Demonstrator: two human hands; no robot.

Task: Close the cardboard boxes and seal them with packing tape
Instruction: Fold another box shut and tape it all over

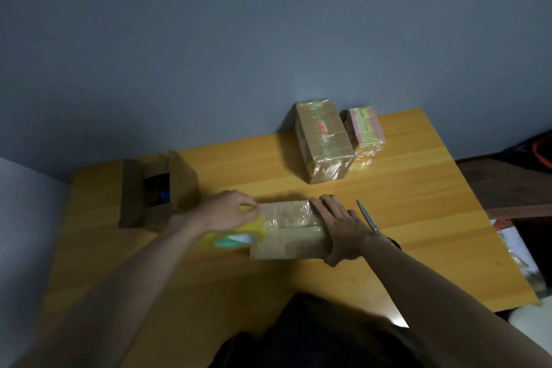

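A small cardboard box lies on the wooden table in front of me, its top partly covered with clear tape. My left hand grips a yellowish roll of packing tape at the box's left end. My right hand lies along the box's right end, fingers straight on top and thumb down the near side. An open cardboard box with dark contents stands at the left. Two taped boxes, a brown one and a smaller pink one, sit at the back.
Scissors lie on the table just right of my right hand, handles partly hidden by my wrist. A grey wall runs behind the table. Dark shelving and clutter stand past the table's right edge.
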